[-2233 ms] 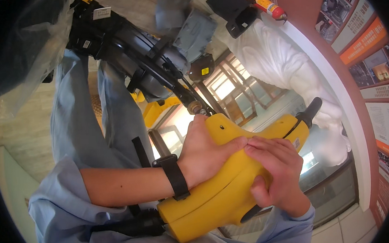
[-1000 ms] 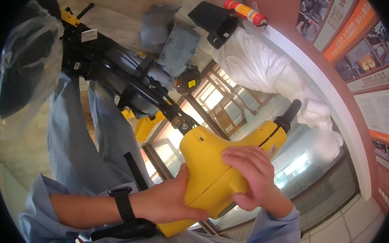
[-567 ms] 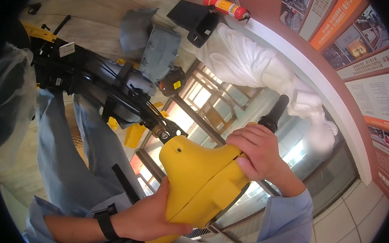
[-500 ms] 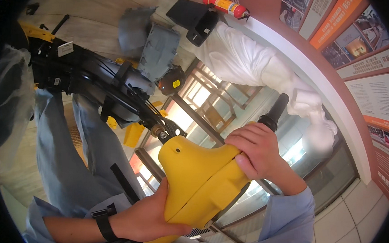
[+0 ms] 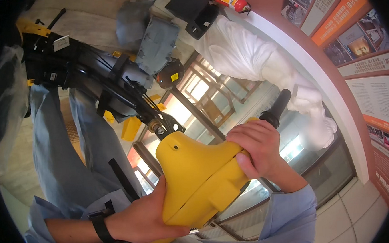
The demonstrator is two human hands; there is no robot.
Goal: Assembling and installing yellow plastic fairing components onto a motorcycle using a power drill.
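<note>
A yellow plastic handlebar cover (image 5: pixel 193 179) of a two-wheeled scooter lies between my hands, its seam running lengthwise. My left hand (image 5: pixel 147 215) is closed round its near-left end, with the thumb along the top. My right hand (image 5: pixel 256 149) wraps over its right end, next to a black handlebar grip (image 5: pixel 279 107). The left-hand grip is hidden. Beyond the cover, the metal steering stem (image 5: pixel 159 129) runs into the black scooter frame (image 5: pixel 98 80), which has bare cables along it.
Grey plastic panels (image 5: pixel 156 46) and a black box (image 5: pixel 194 14) lie ahead, near a red fire extinguisher (image 5: pixel 228 0). A white statue (image 5: pixel 261 55) stands to the right, before a wall with posters (image 5: pixel 347 32). Clear plastic wrapping (image 5: pixel 6 106) hangs at left; yellow parts (image 5: pixel 131 129) lie below the frame.
Very little differs. The view has shifted slightly, and the cover with both hands sits a touch higher in it. Both hands keep their hold.
</note>
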